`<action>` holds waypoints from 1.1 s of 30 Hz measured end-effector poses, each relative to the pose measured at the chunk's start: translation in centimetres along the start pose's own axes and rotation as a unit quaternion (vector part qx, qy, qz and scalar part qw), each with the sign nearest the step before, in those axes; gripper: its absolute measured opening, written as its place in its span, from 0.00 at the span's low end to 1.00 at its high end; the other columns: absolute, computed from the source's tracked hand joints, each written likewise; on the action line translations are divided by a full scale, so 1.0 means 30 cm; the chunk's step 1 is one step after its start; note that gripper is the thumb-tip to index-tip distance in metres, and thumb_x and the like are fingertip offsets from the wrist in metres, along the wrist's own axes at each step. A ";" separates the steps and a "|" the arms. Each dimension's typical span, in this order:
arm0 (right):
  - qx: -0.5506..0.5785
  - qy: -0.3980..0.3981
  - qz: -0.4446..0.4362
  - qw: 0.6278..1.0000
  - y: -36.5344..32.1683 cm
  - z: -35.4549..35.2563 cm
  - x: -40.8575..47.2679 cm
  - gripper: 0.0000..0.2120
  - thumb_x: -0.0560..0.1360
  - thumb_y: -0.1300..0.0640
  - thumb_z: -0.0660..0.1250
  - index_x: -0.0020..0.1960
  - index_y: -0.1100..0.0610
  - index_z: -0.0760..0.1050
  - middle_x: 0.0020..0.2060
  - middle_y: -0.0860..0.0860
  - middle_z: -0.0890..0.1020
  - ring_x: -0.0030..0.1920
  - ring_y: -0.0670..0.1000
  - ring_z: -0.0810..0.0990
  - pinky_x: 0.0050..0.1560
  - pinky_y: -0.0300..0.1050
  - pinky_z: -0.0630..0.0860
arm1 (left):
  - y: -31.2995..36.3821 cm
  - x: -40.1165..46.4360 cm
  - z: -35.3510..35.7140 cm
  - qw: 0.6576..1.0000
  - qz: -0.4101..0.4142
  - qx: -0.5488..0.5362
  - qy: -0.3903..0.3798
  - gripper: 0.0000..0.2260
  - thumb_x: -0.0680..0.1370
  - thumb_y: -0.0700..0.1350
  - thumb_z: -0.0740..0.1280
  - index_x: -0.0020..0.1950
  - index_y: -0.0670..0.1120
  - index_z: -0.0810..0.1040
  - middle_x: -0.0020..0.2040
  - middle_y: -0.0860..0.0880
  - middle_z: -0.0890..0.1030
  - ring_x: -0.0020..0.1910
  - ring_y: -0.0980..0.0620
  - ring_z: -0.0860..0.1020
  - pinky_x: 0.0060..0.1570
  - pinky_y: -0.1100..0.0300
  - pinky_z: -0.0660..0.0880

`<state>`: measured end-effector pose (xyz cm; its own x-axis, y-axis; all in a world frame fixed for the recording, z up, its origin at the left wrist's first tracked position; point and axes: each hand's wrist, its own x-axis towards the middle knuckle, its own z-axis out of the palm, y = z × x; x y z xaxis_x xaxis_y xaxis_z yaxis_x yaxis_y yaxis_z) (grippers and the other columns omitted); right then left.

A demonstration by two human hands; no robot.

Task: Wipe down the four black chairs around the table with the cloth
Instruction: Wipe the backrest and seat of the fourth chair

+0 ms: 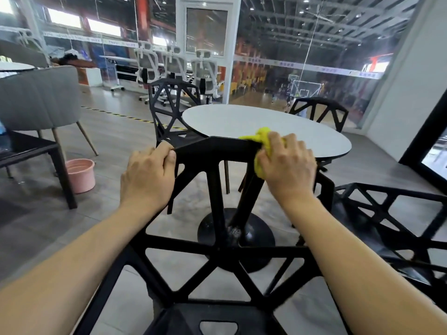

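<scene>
L hand [147,176]: grips top-left corner of nearest black chair [215,151], fingers curled over backrest edge.
R hand [287,165]: clamps yellow cloth [262,139] on top-right corner of same backrest.
Other chairs: one far left [169,110], one far right [319,112], one near right [391,213].
Counter [254,124]: round, white, just behind backrest.
Floor: pink bucket [81,175] at left.

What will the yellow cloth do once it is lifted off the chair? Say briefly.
The yellow cloth is bunched under the right hand and folds over the top rail of the black chair, so it is probably floppy and will droop. It looks light. Crumpled as it is, it should grip easily rather than slip.
</scene>
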<state>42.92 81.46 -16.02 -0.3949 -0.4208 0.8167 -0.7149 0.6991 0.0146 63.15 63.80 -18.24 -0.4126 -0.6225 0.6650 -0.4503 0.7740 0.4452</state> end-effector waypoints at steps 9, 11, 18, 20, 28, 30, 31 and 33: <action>0.018 0.045 0.071 0.996 -0.015 0.000 -0.025 0.16 0.81 0.49 0.56 0.61 0.58 0.74 0.50 0.59 0.80 0.46 0.63 0.78 0.47 0.56 0.71 | 0.014 0.000 0.001 0.999 -0.037 0.001 -0.029 0.12 0.84 0.52 0.53 0.57 0.50 0.73 0.50 0.47 0.75 0.54 0.41 0.69 0.44 0.49 0.64; 0.040 0.044 0.021 0.998 -0.125 0.017 0.013 0.15 0.82 0.50 0.55 0.60 0.57 0.75 0.51 0.56 0.80 0.49 0.62 0.78 0.51 0.56 0.70 | 0.022 -0.002 -0.005 0.998 -0.044 0.004 -0.032 0.12 0.84 0.51 0.54 0.60 0.49 0.74 0.53 0.47 0.76 0.56 0.42 0.68 0.44 0.50 0.63; 0.163 0.089 -0.137 0.973 -0.493 0.065 0.012 0.13 0.78 0.51 0.62 0.56 0.56 0.80 0.49 0.55 0.81 0.51 0.60 0.77 0.57 0.57 0.70 | -0.023 0.021 -0.001 1.000 -0.008 0.002 -0.029 0.15 0.81 0.54 0.51 0.53 0.47 0.73 0.50 0.40 0.78 0.51 0.36 0.72 0.46 0.42 0.71; 0.143 0.107 -0.162 0.970 -0.434 0.074 0.014 0.14 0.77 0.52 0.64 0.58 0.56 0.80 0.50 0.56 0.81 0.52 0.60 0.78 0.57 0.57 0.71 | -0.028 0.023 -0.004 0.999 -0.001 0.002 -0.036 0.19 0.79 0.58 0.47 0.52 0.49 0.72 0.49 0.41 0.78 0.50 0.36 0.73 0.47 0.41 0.73; -0.026 0.023 0.001 0.999 0.067 0.008 -0.065 0.19 0.78 0.50 0.58 0.65 0.56 0.73 0.49 0.59 0.77 0.44 0.62 0.77 0.42 0.55 0.74 | -0.012 0.009 -0.011 1.000 -0.011 -0.010 -0.024 0.15 0.82 0.55 0.50 0.54 0.49 0.73 0.49 0.43 0.78 0.48 0.40 0.70 0.46 0.43 0.72; -0.030 0.022 0.050 0.998 0.137 -0.015 -0.111 0.18 0.78 0.49 0.59 0.65 0.57 0.72 0.49 0.61 0.76 0.45 0.63 0.76 0.42 0.56 0.73 | -0.016 0.011 -0.007 0.999 -0.018 -0.018 -0.024 0.14 0.83 0.53 0.51 0.55 0.48 0.73 0.50 0.43 0.78 0.50 0.40 0.70 0.46 0.44 0.71; -0.028 0.021 0.063 0.997 0.150 -0.021 -0.124 0.18 0.79 0.49 0.58 0.64 0.57 0.71 0.50 0.61 0.76 0.45 0.63 0.76 0.42 0.56 0.73 | -0.019 0.012 -0.005 0.999 -0.019 -0.020 -0.024 0.14 0.83 0.53 0.52 0.55 0.48 0.74 0.51 0.43 0.78 0.50 0.41 0.69 0.46 0.45 0.70; -0.019 0.014 0.075 0.997 0.139 -0.025 -0.114 0.17 0.80 0.49 0.57 0.63 0.58 0.71 0.50 0.62 0.77 0.46 0.64 0.76 0.43 0.57 0.73 | -0.016 0.013 -0.004 0.999 -0.026 -0.016 -0.030 0.13 0.84 0.52 0.53 0.56 0.48 0.74 0.51 0.44 0.77 0.50 0.43 0.67 0.44 0.48 0.66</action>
<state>41.71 86.26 -18.33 -0.4792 -0.2929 0.8274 -0.6264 0.7744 -0.0886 63.32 63.19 -18.13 -0.4370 -0.6674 0.6030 -0.4467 0.7429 0.4986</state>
